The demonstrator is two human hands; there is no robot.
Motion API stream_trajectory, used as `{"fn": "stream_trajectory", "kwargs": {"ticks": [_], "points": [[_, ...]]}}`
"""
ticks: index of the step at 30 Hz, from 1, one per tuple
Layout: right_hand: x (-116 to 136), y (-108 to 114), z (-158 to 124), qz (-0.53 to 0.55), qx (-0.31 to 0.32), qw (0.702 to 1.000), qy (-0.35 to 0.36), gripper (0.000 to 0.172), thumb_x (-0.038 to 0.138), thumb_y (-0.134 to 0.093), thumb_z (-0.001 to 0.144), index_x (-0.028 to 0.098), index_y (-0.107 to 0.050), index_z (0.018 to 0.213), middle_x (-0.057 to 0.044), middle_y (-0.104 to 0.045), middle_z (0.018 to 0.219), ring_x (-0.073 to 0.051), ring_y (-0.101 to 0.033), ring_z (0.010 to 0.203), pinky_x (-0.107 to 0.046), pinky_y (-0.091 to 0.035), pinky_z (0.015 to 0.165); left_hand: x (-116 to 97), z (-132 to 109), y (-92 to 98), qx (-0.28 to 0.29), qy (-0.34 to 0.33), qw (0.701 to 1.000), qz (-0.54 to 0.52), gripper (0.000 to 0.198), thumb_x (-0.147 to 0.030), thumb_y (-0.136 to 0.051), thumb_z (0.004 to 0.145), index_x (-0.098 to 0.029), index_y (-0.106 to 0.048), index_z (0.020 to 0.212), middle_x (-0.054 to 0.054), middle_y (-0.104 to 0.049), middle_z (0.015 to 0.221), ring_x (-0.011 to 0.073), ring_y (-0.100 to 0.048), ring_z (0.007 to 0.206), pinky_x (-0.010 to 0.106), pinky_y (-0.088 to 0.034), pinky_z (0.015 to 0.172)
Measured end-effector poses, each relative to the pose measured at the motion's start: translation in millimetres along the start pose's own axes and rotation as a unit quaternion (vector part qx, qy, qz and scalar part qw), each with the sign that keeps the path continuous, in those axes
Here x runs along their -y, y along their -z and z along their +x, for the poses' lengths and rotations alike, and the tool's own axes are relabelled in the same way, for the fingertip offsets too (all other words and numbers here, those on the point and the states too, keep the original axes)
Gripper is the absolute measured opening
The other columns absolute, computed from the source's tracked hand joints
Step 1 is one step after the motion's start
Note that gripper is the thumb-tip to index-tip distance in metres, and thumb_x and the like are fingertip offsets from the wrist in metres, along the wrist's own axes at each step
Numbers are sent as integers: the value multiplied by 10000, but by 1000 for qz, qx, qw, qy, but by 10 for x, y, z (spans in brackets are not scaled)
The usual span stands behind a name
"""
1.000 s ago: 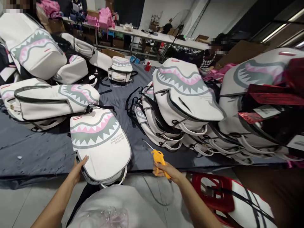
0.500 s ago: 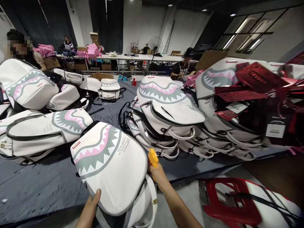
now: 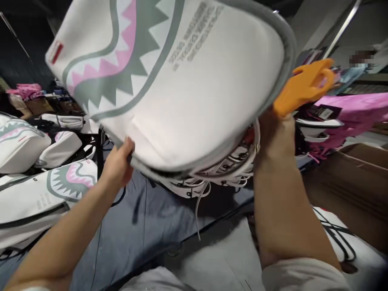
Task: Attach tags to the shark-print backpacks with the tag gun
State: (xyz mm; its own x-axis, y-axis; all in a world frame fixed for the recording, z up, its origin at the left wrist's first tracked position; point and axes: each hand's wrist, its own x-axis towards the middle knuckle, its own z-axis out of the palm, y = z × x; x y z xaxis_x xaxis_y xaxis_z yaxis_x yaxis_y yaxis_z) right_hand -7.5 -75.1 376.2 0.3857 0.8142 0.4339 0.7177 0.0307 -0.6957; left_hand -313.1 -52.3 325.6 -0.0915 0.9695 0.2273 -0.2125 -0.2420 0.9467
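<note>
A white backpack (image 3: 194, 109) with a pink-and-grey shark-mouth print is held up, tilted, before me, filling the upper middle of the view. My left hand (image 3: 119, 163) is closed on its lower left edge. At the bag's right side is my right hand (image 3: 274, 117), with an orange plastic tool (image 3: 306, 87) that has a loop at one end sticking out above it. The fingers of this hand are mostly hidden, so whether they also grip the bag does not show. More white backpacks (image 3: 189, 188) are partly covered behind the raised one.
Similar backpacks lie on the left of the dark-covered table (image 3: 142, 226), one of them flat (image 3: 45, 194). A pink bag (image 3: 357, 113) and a brown cardboard box (image 3: 348, 190) are at the right. Other people appear at the far left and far right.
The backpack has been lifted off the table toward the camera, both hands rising with it. My view has turned to the right, and the orange tool has come up alongside the bag.
</note>
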Motion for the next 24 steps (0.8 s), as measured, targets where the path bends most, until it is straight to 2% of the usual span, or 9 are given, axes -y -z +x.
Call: {"fn": "stream_trajectory", "kwargs": {"ticks": [2,3,6,8,11,13,17,21,24], "points": [[-184,128,86,91,-198,976,-12,496,561,-328,902,263,-580,1209,-160,-690,1189,-368,-624,1147,-380,-562,724,-209,503,-398,3,11,998,-62,356,-326,-494,973,-141,-565,1270,99,-699,1184,179,-667,1099,321,-546,983],[-374,120,32,124,-240,962,-33,485,552,-409,869,270,-544,1241,-160,-640,1298,-357,-622,1158,-368,-564,749,-242,713,-586,4,27,996,-82,337,-306,-503,971,-133,-569,1252,98,-700,1174,177,-679,1063,326,-562,956],[-1249,-229,-445,154,-151,967,-139,419,468,-470,846,276,-493,1218,-169,-607,1339,-291,-648,1126,-326,-584,765,-22,1158,-1076,-7,89,991,-95,333,-283,-541,954,-140,-555,1255,87,-698,1149,181,-702,958,379,-602,862],[-1923,-642,-911,201,-99,934,-279,354,400,-567,761,299,-507,1095,-140,-651,1259,-275,-673,1060,-308,-584,680,331,1297,-1318,-22,147,987,-63,343,-270,-538,952,-152,-539,1274,86,-695,1128,183,-709,896,409,-614,805],[-2735,-1268,-1565,204,-67,886,-410,309,395,-620,630,251,-514,883,-122,-696,853,-316,-715,802,-338,-541,505,904,1342,-1515,-34,230,973,-9,336,-247,-494,968,-165,-520,1293,100,-680,1123,178,-712,844,416,-617,760],[-3014,-1565,-1837,215,-60,863,-454,300,404,-633,590,251,-524,824,-69,-651,695,-295,-707,708,-327,-518,481,1163,1341,-1542,-29,248,968,11,324,-244,-499,965,-183,-524,1283,95,-678,1108,174,-712,834,403,-618,747],[-2896,-1695,-1810,279,-154,846,-428,467,500,-664,591,184,-598,928,-82,-702,810,-248,-701,740,-296,-506,532,1289,1383,-1494,-12,250,967,40,302,-273,-560,935,-233,-548,1234,55,-702,995,188,-711,821,414,-626,724],[-2340,-1432,-1166,340,-234,879,-236,687,538,-708,693,183,-560,1262,-122,-676,1185,-208,-688,892,-299,-553,668,1225,1386,-1457,41,256,965,37,272,-228,-522,938,-250,-559,1206,45,-707,941,209,-713,819,477,-623,742],[-1955,-1310,-600,395,-210,871,-202,645,571,-750,641,166,-620,1126,-98,-694,1060,-192,-665,780,-333,-578,658,1140,1361,-1415,66,226,972,11,347,-141,-524,907,-267,-565,1228,46,-714,987,208,-714,870,475,-612,803]]}}
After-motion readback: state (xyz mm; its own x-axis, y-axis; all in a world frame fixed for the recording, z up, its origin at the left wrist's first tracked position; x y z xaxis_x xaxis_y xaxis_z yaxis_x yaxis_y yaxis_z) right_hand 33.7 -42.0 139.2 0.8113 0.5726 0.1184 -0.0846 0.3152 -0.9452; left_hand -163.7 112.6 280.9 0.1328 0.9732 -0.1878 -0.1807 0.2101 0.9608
